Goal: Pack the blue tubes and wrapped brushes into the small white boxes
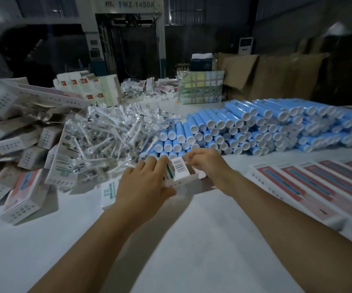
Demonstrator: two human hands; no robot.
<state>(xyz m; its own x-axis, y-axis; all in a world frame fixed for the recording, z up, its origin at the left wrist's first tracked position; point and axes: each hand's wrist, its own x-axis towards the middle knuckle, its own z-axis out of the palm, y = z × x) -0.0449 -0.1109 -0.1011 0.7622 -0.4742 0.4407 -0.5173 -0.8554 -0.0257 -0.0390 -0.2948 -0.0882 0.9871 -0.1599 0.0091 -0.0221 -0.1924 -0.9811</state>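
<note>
Both hands meet on one small white box [178,172] at the middle of the table [170,240], just in front of the blue tubes. Left hand [144,182] wraps the box from the side, fingers curled over its top and thumb under, probably to steady it. Right hand [204,160] pinches at the barcoded end flap, fingers bent on it; likely opening or tucking it, can't tell which, and can't see what's inside. Blue tubes [244,127] are stacked on their sides, white caps facing the person, so one can be pulled out endwise. Wrapped brushes [107,136] sit in a loose heap just left of the tubes, near the left hand. White boxes [18,161] are piled at far left, likely finished ones. Flat red and white cartons [310,187] lie in a row at right, apart from the hands.
</note>
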